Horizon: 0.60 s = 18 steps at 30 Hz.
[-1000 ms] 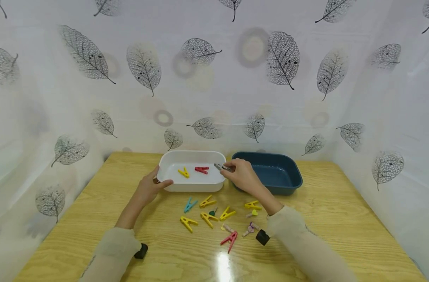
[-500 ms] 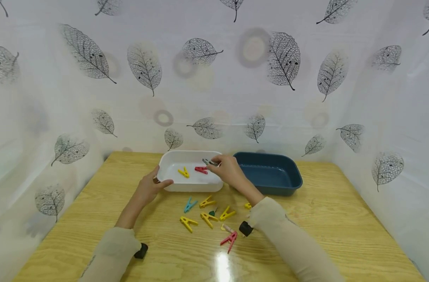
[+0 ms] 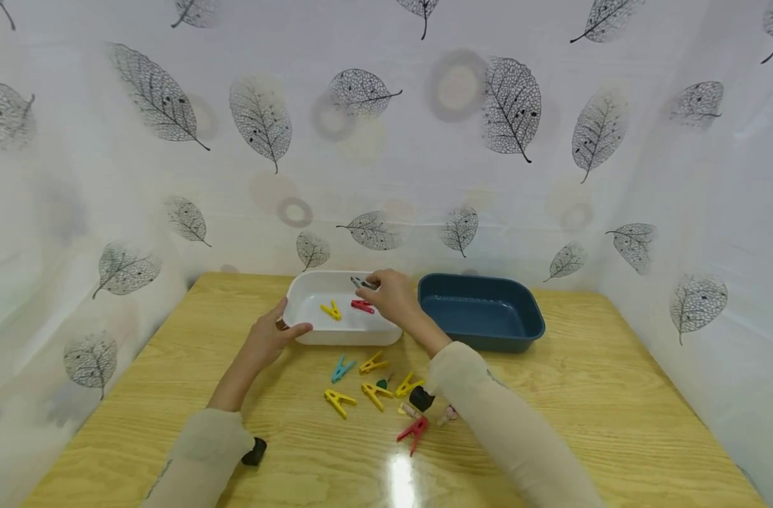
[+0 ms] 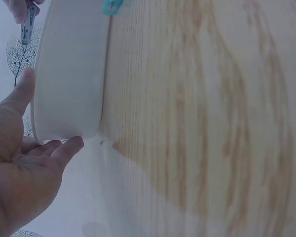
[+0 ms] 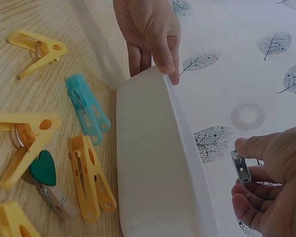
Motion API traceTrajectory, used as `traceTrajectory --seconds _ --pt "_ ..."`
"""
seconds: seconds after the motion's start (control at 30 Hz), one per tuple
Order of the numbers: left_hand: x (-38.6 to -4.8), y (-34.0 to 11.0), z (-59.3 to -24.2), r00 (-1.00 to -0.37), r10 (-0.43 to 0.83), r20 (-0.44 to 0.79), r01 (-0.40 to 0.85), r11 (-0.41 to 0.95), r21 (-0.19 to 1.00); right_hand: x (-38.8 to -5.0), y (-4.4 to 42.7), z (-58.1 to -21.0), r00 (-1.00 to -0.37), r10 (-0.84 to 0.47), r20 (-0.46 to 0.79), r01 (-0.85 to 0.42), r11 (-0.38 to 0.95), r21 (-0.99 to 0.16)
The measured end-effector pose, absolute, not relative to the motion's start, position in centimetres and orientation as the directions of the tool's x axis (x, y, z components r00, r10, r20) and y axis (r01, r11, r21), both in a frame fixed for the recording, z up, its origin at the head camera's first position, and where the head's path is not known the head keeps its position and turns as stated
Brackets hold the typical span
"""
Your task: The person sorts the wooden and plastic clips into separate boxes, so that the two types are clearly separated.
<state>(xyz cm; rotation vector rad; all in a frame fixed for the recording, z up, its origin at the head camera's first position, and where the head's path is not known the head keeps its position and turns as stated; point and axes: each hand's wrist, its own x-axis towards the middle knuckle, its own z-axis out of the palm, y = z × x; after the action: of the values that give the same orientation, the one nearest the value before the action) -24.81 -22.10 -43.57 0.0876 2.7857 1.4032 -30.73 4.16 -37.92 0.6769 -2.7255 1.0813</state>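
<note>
My left hand (image 3: 267, 340) grips the left end of a white basin (image 3: 345, 338), thumb at the rim and fingers against its outer side. Above the basin, my right hand (image 3: 391, 300) pinches a silver metal clothespin (image 5: 240, 168) between thumb and fingers. Inside the basin lie a yellow clothespin (image 3: 331, 310) and a red clothespin (image 3: 361, 305), the red one partly covered by the right hand. On the table in front are several yellow clothespins (image 3: 339, 403), a light blue clothespin (image 3: 343, 368), a pinkish-red clothespin (image 3: 414, 432) and a small peg with a green heart (image 5: 43, 168).
A dark blue basin (image 3: 475, 341) stands to the right of the white one. Small decorated pegs (image 3: 409, 410) lie near the right forearm, which hides part of the table. A leaf-patterned curtain (image 3: 386, 155) hangs behind the wooden table (image 3: 615, 395).
My right hand has moved left over the white basin, carrying the metal clothespin from near its right rim. The left hand keeps its place on the basin.
</note>
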Motion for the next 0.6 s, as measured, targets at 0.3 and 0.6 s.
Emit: traceTrajectory --seconds 0.3,0.6 --pt "-24.71 -21.93 -43.48 -0.999 0.051 0.008 0.036 0.584 0.811 -31.39 3.46 -38.53 -0.894 -0.351 0.278 -0.447 0.657 -0.607" --pt "-24.62 -21.81 -43.47 -0.999 0.049 0.015 0.041 0.584 0.810 -31.38 3.26 -38.68 -0.894 -0.355 0.274 -0.448 0.669 -0.594"
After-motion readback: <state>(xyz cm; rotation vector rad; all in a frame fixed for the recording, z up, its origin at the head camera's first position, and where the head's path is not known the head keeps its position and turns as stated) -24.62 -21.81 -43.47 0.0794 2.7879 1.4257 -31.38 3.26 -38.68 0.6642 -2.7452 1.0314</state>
